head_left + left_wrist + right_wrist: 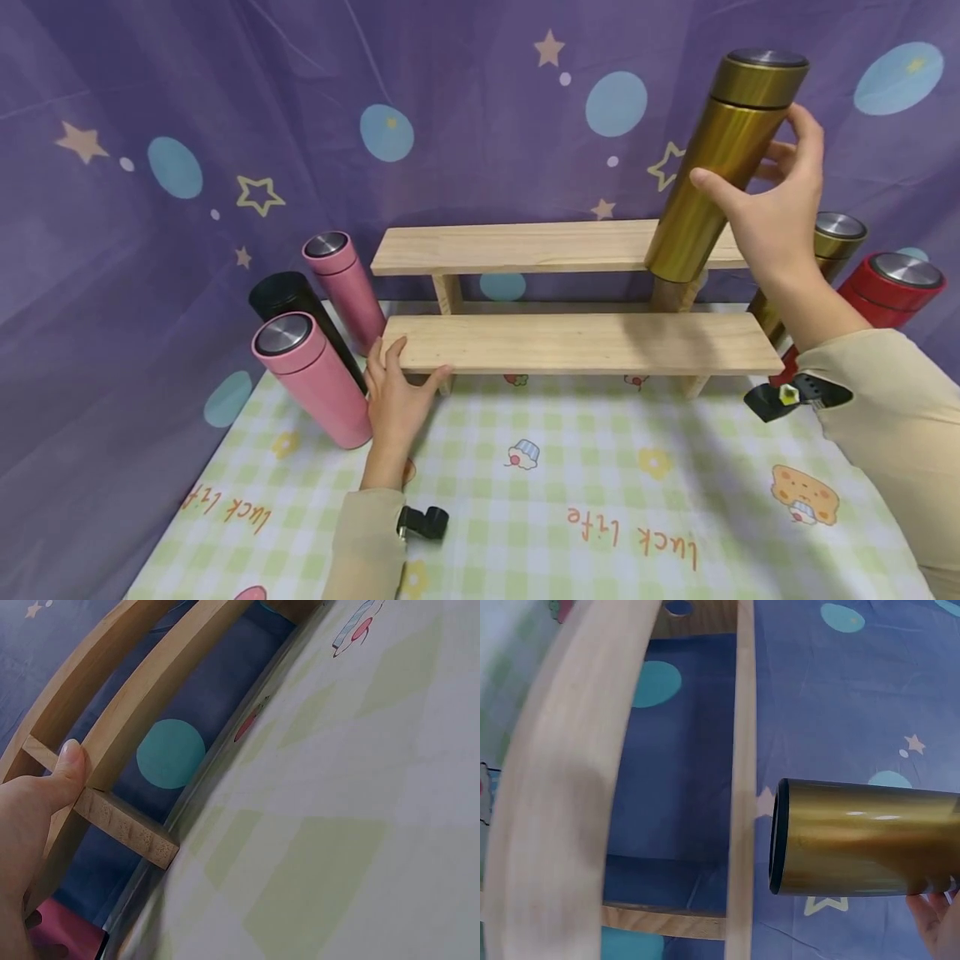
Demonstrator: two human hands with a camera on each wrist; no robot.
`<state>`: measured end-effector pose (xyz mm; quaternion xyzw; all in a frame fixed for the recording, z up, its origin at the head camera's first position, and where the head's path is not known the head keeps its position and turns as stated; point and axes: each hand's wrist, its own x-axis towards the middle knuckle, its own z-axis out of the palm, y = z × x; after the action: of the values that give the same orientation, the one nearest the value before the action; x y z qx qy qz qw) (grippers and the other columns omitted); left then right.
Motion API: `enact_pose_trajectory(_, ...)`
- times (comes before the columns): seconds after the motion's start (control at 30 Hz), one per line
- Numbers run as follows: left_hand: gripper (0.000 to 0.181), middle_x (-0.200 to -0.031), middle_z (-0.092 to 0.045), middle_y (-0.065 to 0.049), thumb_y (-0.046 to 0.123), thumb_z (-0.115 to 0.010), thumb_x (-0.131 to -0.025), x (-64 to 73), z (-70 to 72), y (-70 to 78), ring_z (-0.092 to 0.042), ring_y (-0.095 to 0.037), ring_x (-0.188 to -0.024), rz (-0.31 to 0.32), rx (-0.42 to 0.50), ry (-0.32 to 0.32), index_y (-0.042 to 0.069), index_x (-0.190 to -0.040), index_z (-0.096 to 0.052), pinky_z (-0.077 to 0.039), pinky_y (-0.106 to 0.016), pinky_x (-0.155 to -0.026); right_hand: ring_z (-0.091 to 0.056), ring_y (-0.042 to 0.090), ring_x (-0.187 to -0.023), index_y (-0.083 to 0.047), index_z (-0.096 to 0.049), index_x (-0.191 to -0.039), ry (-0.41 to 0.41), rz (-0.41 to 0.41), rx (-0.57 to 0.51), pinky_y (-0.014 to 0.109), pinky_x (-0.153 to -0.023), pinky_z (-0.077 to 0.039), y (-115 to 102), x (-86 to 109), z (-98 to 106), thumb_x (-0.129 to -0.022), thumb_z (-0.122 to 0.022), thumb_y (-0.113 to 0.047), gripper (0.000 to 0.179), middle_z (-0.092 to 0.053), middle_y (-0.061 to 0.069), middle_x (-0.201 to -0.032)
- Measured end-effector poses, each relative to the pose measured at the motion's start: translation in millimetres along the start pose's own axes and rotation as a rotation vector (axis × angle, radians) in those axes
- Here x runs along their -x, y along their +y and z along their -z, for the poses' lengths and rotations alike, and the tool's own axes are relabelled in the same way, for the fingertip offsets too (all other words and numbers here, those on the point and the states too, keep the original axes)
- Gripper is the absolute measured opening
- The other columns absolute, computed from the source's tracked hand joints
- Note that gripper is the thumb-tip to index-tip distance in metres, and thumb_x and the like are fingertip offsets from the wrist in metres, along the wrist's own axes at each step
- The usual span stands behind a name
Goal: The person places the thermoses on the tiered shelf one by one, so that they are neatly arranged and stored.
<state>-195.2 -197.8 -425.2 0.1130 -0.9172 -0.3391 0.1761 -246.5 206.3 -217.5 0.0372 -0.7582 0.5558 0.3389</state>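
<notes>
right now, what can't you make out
Head: inside the held gold bottle, under its lid.
Head: much of the black bottle, behind the front pink bottle.
Head: parts of the standing gold bottle and red bottle, behind the right forearm.
Left wrist: which pink bottle shows; bottom edge crops it.

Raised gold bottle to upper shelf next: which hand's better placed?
Probably the right hand: it grips the raised gold bottle, base near the upper shelf. The left hand holds the lower shelf at its left end.

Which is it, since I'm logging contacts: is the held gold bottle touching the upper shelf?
Apart. The right wrist view shows curtain in the gap between the held gold bottle and the upper shelf.
</notes>
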Motion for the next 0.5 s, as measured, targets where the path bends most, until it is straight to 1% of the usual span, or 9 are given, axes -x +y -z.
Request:
enact_pose_trajectory(0.13,0.091,-0.162,-0.013,-0.01,0.065,-0.073,-0.078,-0.3,-0.4,-0.1,-0.015,-0.032,-0.147,-0.003,-0.002,0.005,0.023,-0.15,-0.037,-0.033,-0.065,-0.1,-0.048,0.005,-0.103,-0.03,-0.036,-0.147,0.002,-0.004,0.001,0.026,-0.089,-0.038,-2.3,-9.1,-1.6,-0.079,-0.082,-0.021,0.083,-0.049,-0.008,-0.121)
enact_pose_trajectory(0.37,0.092,-0.162,-0.012,-0.009,0.067,-0.071,-0.078,-1.6,-0.1,0.8,-0.015,-0.032,-0.147,-0.003,0.002,-0.003,0.023,-0.151,-0.036,-0.034,-0.066,-0.099,-0.049,0.005,-0.102,-0.031,-0.033,-0.148,-0.025,-0.021,0.006,0.026,-0.091,-0.039,3.3,-21.2,-11.4,-0.08,-0.083,-0.023,0.085,-0.049,-0.008,-0.122)
enact_pose_trajectory(0.5,0.093,-0.162,-0.012,-0.009,0.067,-0.072,-0.077,-1.0,-0.3,0.6,-0.014,-0.032,-0.147,-0.001,0.0,-0.005,0.023,-0.151,-0.036,-0.034,-0.067,-0.099,-0.05,0.006,-0.102,-0.031,-0.033,-0.148,-0.023,-0.036,-0.001,0.026,-0.092,-0.04,7.4,-26.9,-17.8,-0.08,-0.083,-0.023,0.085,-0.05,-0.007,-0.121)
